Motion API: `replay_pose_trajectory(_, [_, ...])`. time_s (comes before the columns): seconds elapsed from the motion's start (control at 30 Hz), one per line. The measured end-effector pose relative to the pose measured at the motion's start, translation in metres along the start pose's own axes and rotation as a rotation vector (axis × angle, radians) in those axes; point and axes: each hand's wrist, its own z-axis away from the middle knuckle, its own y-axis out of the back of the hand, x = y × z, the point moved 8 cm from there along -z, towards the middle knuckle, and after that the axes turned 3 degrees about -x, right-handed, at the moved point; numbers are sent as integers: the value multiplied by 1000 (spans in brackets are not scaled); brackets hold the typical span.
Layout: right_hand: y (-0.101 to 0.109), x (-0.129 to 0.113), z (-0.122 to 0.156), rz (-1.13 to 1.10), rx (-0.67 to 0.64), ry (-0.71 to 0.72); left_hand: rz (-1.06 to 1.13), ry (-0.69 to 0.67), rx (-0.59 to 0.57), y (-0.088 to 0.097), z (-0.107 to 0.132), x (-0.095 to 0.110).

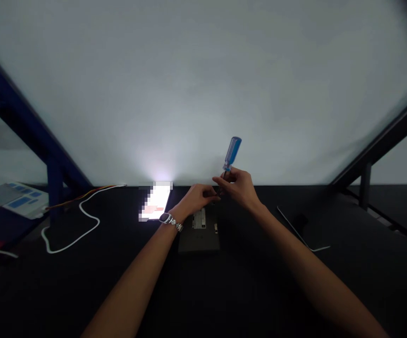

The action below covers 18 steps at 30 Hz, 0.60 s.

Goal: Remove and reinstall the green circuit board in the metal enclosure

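My right hand (240, 185) is closed around the dark shaft of a screwdriver (232, 151), whose clear blue handle points up and tilts a little to the right. The shaft runs down toward my left hand (199, 197), which is pinched at the screwdriver's lower end. What lies between the left fingertips is too dark and small to make out. Just below both hands, a flat dark box-shaped device (199, 243) rests on the black table, with a pale label on its upper face. Its far end is hidden by my left hand.
Left of my hands lies a brightly lit, blurred-out screen (157, 199). A white cable (96, 217) curls farther left, near a blue metal frame (53, 155). To the right, a thin pale line like a cable (295, 229) lies on the table (260, 291). A white wall (203, 84) rises behind.
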Motion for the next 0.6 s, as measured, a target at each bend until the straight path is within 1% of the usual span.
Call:
replay_pose_trajectory(0.1, [-2,0,1,-35,-7,-6,-18,-17,67,1,3,-2])
replay_pose_trajectory(0.2, [-2,-4,3,31,-12,27,-62,-40,152,5,6,-4])
replay_pose_trajectory(0.33, [-3,-10,4,125,6,88,-104,-81,199,6,6,-1])
replay_pose_trajectory(0.5, [-5,-12,4,225,32,97,-167,-66,216,7,5,2])
replay_pose_trajectory(0.6, [-8,-13,6,221,-22,117,-164,-70,148,4,5,6])
